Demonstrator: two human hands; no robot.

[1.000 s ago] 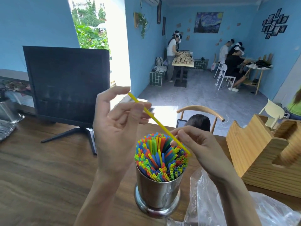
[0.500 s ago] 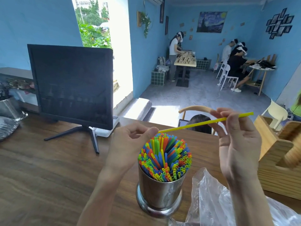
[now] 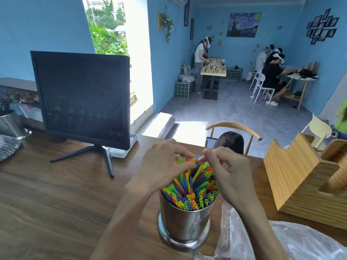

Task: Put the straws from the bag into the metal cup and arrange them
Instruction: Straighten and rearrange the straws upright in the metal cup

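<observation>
Both hands [image 3: 197, 166] press on straws [image 3: 193, 192] filling the metal cup [image 3: 183, 226].

multicoloured straws [image 3: 193, 186], silver metal cup [image 3: 183, 220], black monitor [image 3: 82, 96]

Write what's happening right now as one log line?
left hand: touches coloured plastic straws | right hand: pinching at straw tops | shiny metal cup: full, upright | clear plastic bag: beside cup

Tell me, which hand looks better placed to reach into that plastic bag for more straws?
Probably the right hand. The bag lies on its side of the cup, just below its forearm. The left hand rests on the straws and would have to cross over the cup.
</observation>
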